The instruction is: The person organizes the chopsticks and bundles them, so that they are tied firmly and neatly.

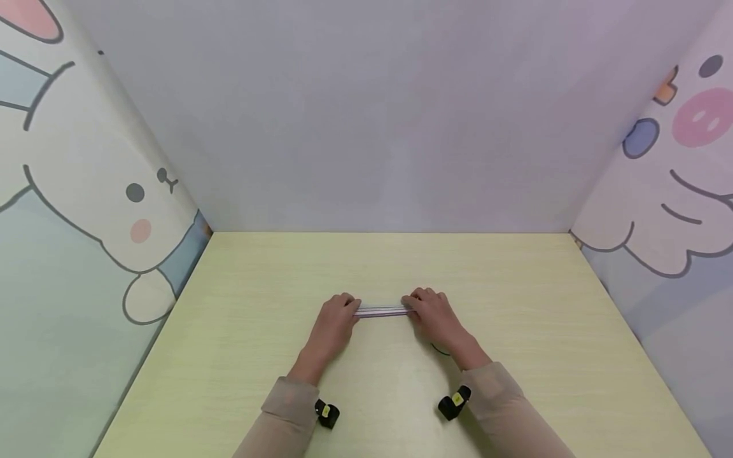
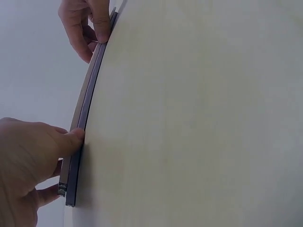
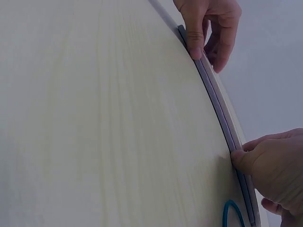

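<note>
A bundle of slim, square-edged sticks (image 1: 380,312) lies crosswise between my hands, close over the table. My left hand (image 1: 335,321) pinches its left end, thumb on the near side and fingers behind. At the other end, my right hand (image 1: 433,316) pinches it the same way. In the left wrist view the sticks (image 2: 84,109) run side by side, a dark one nearest, and their ends are slightly uneven beyond the left thumb. The right wrist view shows the same sticks (image 3: 215,97) between both thumbs. Behind the fingers, parts of them are hidden.
A thin teal loop (image 3: 231,204) lies on the table by my right wrist. The pale wood-grain table (image 1: 258,273) meets a plain back wall (image 1: 378,127), with cartoon-printed walls at both sides. Small black devices (image 1: 328,413) sit at both sleeve cuffs.
</note>
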`<action>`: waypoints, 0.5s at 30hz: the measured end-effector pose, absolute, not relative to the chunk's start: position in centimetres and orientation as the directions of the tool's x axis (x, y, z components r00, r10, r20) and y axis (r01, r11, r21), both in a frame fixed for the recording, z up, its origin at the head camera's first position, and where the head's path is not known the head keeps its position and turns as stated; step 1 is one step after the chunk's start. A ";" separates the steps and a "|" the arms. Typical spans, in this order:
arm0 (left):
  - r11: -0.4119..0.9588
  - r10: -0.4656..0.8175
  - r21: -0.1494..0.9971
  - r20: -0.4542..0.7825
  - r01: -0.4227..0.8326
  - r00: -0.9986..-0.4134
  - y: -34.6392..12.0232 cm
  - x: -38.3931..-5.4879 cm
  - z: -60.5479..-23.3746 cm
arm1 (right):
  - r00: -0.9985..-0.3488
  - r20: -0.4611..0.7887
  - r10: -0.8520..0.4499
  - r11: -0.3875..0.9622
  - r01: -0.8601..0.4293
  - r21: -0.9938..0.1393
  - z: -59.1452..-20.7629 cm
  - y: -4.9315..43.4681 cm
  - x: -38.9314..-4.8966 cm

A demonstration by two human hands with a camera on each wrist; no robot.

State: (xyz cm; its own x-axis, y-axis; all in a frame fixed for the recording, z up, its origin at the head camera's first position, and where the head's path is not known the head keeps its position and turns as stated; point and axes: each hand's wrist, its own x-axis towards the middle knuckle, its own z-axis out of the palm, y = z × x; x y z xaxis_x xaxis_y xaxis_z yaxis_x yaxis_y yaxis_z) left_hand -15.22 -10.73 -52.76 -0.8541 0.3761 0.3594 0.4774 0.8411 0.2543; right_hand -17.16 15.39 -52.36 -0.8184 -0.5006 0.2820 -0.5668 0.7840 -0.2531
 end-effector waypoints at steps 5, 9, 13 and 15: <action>0.840 0.367 0.274 0.348 0.468 -0.863 -10.7 -15.2 -52.8 | -0.815 0.283 -0.505 0.766 -0.574 -0.288 -52.6 15.4 -17.3; 0.844 0.357 0.287 0.331 0.453 -0.874 -10.6 -15.2 -52.7 | -0.811 0.293 -0.506 0.757 -0.580 -0.300 -52.4 15.3 -17.2; 0.839 0.363 0.280 0.349 0.466 -0.864 -10.6 -15.3 -52.6 | -0.805 0.297 -0.514 0.756 -0.588 -0.286 -52.2 15.3 -17.2; 0.838 0.364 0.276 0.358 0.470 -0.860 -10.6 -15.4 -52.5 | -0.803 0.298 -0.516 0.757 -0.590 -0.280 -52.1 15.3 -17.2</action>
State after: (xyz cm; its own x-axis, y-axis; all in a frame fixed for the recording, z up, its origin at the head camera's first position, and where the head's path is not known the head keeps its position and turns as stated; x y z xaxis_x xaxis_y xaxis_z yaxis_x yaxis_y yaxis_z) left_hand -15.38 -10.60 -52.49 -0.8599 0.3640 0.3579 0.4699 0.8384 0.2762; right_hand -17.24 15.28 -52.07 -0.8031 -0.5158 0.2984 -0.5903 0.7569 -0.2803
